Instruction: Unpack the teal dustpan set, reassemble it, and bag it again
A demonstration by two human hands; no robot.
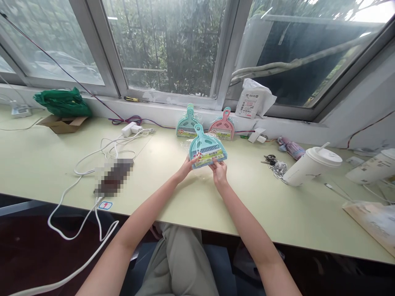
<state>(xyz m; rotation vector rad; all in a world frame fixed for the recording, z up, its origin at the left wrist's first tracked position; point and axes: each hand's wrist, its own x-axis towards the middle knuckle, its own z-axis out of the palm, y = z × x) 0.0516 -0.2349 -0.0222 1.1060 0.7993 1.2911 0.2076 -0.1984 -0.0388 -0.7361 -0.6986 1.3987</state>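
A turquoise mini dustpan and brush set (207, 144), wrapped in clear plastic with a yellow-green label, is held above the table between both hands. My left hand (186, 167) grips its lower left corner, and my right hand (219, 170) grips its bottom edge toward the right. Behind it, more turquoise dustpan sets (187, 122) stand upright against the wall below the window. To their right leans a pink dustpan set (224, 124), also upright and in clear wrapping. The fingers behind the held set are partly hidden.
Left on the table (160, 197) lie white cables (80, 164), a blurred dark object (114, 177) and a white plug (131, 129). A green bag (63, 102) rests on a cardboard box (61, 124). To the right are keys (271, 160), a white cup (311, 164) and a tissue pack (251, 100).
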